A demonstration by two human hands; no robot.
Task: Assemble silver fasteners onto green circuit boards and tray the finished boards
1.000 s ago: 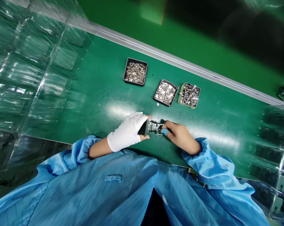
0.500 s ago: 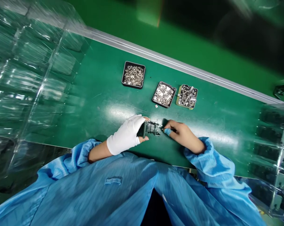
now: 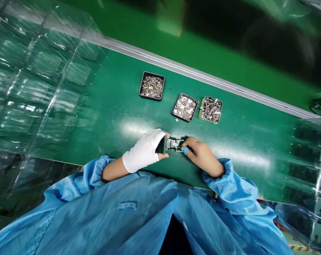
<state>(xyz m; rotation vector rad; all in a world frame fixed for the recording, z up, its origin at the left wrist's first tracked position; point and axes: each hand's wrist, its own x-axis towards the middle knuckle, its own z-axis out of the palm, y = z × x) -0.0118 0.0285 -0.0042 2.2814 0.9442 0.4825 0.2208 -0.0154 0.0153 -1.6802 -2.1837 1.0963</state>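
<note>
While clear plastic trays [image 3: 43, 78] are covering the left end of the green table [image 3: 118, 113], the person's left sleeve [image 3: 93, 171], blue and gathered at the wrist, is coming in over the near edge. Next to the right, the left hand [image 3: 141, 150] is wearing a white glove that is leaving the tips of the thumb and a finger bare. It is gripping a dark green housing [image 3: 173, 143] firmly by its left end, thumb on the near side and fingers on the far side. This housing is lying on its side in the hand, near the middle of the table's near edge, its metal-lined inside showing.

Above the glove, toward the far edge, a black tray [image 3: 150, 98] is holding small metal parts. A loose metal piece [image 3: 176, 120] is lying just beside the near rim of a second dark tray [image 3: 180, 118], which is also holding metal parts.

At the housing's right end, the right hand [image 3: 203, 154] is bringing its fingertips close together, a blue wrap [image 3: 185, 150] showing on one digit; whether they are pinching something cannot be told. Beyond it, a yellowish-edged tray [image 3: 207, 121] is carrying heaped metal parts. More clear trays [image 3: 306, 152], with dark parts inside, are standing at the table's right end.
</note>
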